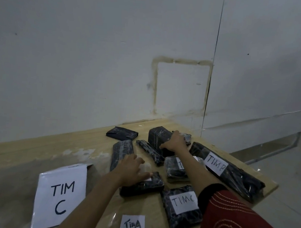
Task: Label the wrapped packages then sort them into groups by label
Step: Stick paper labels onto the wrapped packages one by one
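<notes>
Several black wrapped packages lie on a wooden table point(38, 147). My right hand point(175, 141) grips a tall blocky package point(158, 135) at the back. My left hand point(132, 169) lies with spread fingers on a small flat package point(147, 186) near the middle. A long package labelled "TIM B" point(230, 173) stretches along the right side. A package labelled "TIM C" point(181, 209) sits in front, by my right sleeve. Another labelled package point(174, 170) is half hidden under my right forearm. Three unlabelled ones lie behind: a flat one point(122, 133), a long one point(122, 151) and a thin one point(150, 151).
A large "TIM C" sheet point(60, 198) lies at the front left. A small loose "TIM A" label point(132, 224) rests at the front edge. A white wall rises right behind the table. The table's right edge drops to a tiled floor point(283, 175).
</notes>
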